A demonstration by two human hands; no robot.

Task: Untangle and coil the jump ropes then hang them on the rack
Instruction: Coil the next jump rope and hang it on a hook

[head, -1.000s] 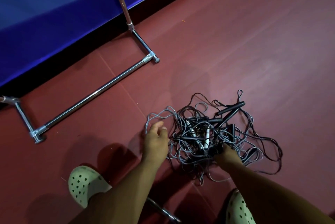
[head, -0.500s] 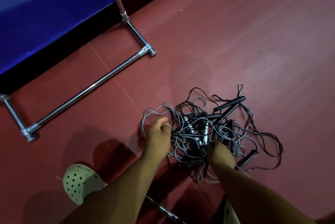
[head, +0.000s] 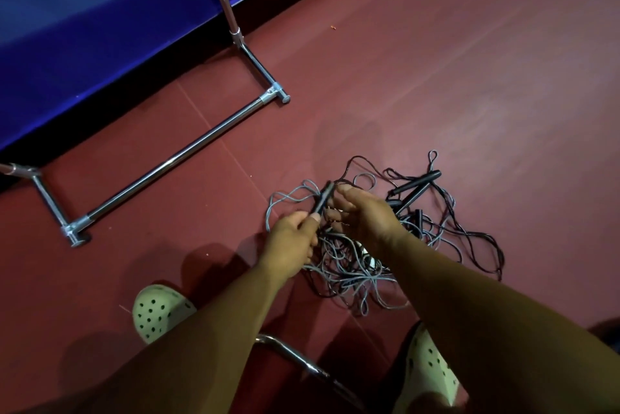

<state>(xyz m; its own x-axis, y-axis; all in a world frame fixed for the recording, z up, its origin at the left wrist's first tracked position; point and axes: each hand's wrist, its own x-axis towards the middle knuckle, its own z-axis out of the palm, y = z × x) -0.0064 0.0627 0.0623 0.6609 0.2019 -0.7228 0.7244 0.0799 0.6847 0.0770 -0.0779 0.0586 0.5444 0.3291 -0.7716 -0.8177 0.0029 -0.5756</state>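
**Red floor (head: 436, 78): work one handle free**

Jump ropes (head: 352, 266) lay tangled on floor near rack base (head: 174, 158). L hand (head: 290, 242) pinched black handle (head: 322, 199) above pile; R hand (head: 365, 215) curled beside it, grip unclear. Best: feed cord through loops slowly, no yanking.

My left hand (head: 291, 242) pinches a black jump-rope handle (head: 323, 199) above the tangle of jump ropes (head: 349, 274) on the red floor (head: 436, 78) — my right hand (head: 367, 215) curls just beside it. The chrome rack (head: 174, 158) stands near, to the left.

Dim maroon floor (head: 436, 44) meets a blue panel (head: 84, 28).
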